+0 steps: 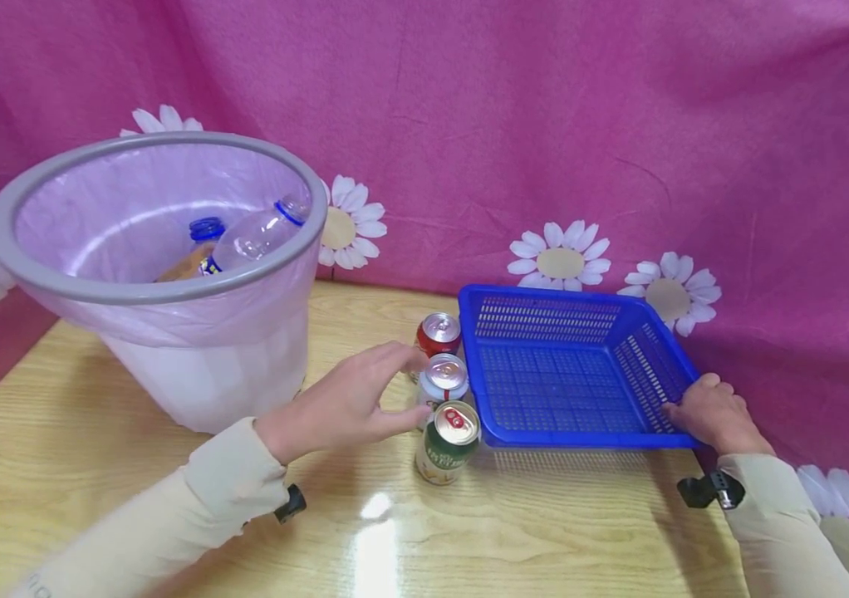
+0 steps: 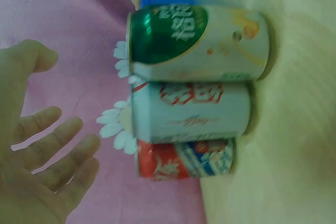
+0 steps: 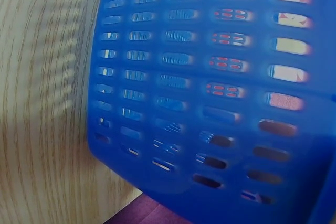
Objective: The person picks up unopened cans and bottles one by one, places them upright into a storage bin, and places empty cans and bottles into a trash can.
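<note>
Three drink cans stand upright in a row along the left side of a blue plastic basket (image 1: 555,390). Nearest is a green and cream can (image 1: 443,457); behind it come a white can (image 2: 194,111) and a red can (image 1: 435,336). My left hand (image 1: 353,403) hovers left of the row, thumb and fingers spread apart around the white can's level, holding nothing. In the left wrist view its fingers (image 2: 60,153) are apart from the cans. My right hand (image 1: 716,415) grips the basket's right front corner, thumb over the rim on the inside.
A white bin (image 1: 208,374) with a grey rim and a clear liner stands at the left, plastic bottles (image 1: 252,237) inside it. The wooden table (image 1: 544,531) meets a pink flowered cloth (image 1: 454,149) behind the basket.
</note>
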A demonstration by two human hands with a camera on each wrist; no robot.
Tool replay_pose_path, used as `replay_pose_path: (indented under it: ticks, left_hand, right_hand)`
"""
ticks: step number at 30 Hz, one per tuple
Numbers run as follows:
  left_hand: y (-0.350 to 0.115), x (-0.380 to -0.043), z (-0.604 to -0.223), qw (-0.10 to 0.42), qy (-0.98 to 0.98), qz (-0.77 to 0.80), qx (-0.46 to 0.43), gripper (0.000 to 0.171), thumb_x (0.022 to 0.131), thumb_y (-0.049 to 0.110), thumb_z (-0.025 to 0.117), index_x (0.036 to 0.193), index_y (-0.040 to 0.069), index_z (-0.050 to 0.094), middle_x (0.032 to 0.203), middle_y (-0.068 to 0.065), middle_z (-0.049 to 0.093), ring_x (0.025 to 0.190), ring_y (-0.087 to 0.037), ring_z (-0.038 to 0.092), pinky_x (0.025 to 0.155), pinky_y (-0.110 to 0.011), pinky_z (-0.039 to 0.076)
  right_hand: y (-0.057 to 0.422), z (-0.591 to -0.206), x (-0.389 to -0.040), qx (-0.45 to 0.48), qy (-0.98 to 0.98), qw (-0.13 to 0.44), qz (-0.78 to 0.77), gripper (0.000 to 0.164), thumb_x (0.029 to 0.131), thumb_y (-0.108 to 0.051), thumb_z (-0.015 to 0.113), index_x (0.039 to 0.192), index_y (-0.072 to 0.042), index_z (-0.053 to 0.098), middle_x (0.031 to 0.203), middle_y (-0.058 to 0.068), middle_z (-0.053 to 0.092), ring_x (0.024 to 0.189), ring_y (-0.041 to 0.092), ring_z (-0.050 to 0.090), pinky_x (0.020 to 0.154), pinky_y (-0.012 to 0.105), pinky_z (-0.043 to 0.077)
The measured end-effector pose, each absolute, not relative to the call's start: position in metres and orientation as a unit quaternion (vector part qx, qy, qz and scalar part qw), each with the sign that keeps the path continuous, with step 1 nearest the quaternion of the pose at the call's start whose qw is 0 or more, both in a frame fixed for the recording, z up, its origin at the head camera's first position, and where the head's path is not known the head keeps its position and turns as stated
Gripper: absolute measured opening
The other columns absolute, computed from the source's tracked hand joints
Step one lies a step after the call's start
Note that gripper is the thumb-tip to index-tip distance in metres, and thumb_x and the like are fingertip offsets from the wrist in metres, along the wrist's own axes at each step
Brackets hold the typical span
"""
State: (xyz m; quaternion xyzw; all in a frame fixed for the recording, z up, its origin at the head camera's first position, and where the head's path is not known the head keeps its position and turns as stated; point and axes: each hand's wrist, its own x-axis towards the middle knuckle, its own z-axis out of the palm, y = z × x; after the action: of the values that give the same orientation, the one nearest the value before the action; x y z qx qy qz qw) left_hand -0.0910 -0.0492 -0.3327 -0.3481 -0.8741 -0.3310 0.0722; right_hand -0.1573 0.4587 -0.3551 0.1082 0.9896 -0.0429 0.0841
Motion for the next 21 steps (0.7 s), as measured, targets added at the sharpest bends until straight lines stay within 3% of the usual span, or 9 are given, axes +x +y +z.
replay_pose_path:
  ticks: [21]
  left_hand:
    - [-0.027,-0.085,-0.37,0.055,-0.842,-0.403,-0.356,0.057,0.086,0.036,0.082,0.131,0.013,0.058,0.123,-0.002,0.065,0.114,-0.021,0.066,0.098,-0.038,0.059]
  right_hand:
    - [0.459,-0.356,-0.157,0.104,0.99,0.084,-0.047,0.066,0.094,-0.028,0.063,0.111,0.027,0.031,0.098,0.047,0.044,0.093,0.062,0.051,0.09,0.073,0.048]
